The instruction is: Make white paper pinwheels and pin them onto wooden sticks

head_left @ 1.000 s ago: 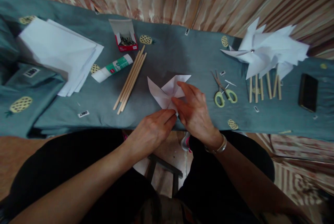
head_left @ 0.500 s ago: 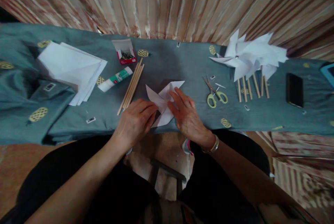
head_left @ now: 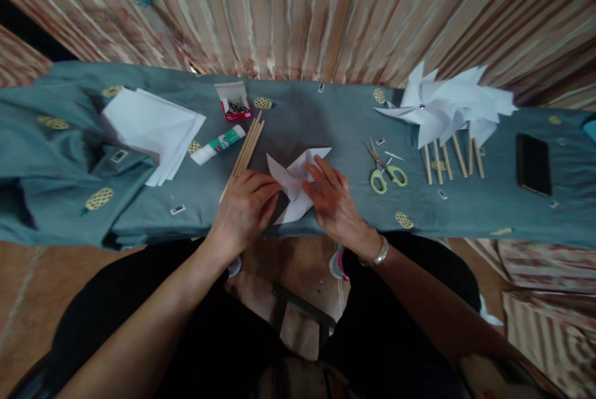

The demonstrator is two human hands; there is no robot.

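Note:
A white paper pinwheel (head_left: 294,183) with folded blades lies on the cloth in front of me. My left hand (head_left: 245,206) pinches its left side between thumb and fingertips. From the right, my right hand (head_left: 333,200) holds it, bent fingers on the upper right blade and thumb near the centre; part of the paper is hidden under these fingers. Just beyond my left hand lies a bundle of wooden sticks (head_left: 249,144). Scissors with green handles (head_left: 385,170) rest open-bladed to the right of my right hand.
Left of the sticks are a glue stick (head_left: 218,144), a stack of white paper (head_left: 151,129) and a red box of small metal pins (head_left: 235,104). Several pinwheels on sticks (head_left: 459,107) lie at the right, beside a black phone (head_left: 533,164). A pleated curtain (head_left: 298,14) hangs behind the table.
The view has shifted slightly, so things at the left appear further right. Both hands stay on the pinwheel in nearly the same pose.

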